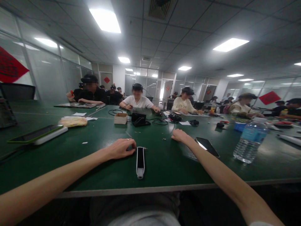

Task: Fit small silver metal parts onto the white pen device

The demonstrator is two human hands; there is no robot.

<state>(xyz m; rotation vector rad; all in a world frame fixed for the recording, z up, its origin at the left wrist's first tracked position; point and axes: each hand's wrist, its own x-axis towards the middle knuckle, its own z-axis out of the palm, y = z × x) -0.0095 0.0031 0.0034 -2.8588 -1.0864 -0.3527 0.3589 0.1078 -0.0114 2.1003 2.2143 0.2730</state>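
Note:
On the green table, a slim white device (pixel 140 163) with a long black panel lies lengthwise in front of me, its rounded end towards me. My left hand (pixel 121 148) rests just left of its far end, thumb and forefinger curled together; what they pinch, if anything, is too small to make out. A thin piece (pixel 145 148) sticks out beside that end of the device. Farther right, my right hand (pixel 180 136) lies on the table with its fingers curled in, and its grip is hidden. Small metal bits (pixel 164 139) lie to the left of it.
A dark phone (pixel 207 147) lies by my right forearm, with a water bottle (pixel 251 141) beyond it. A green-edged tablet (pixel 35 133) is at left. Ahead stand a small box (pixel 120 118), a black stand (pixel 139 119) and cables. Several people sit across the table.

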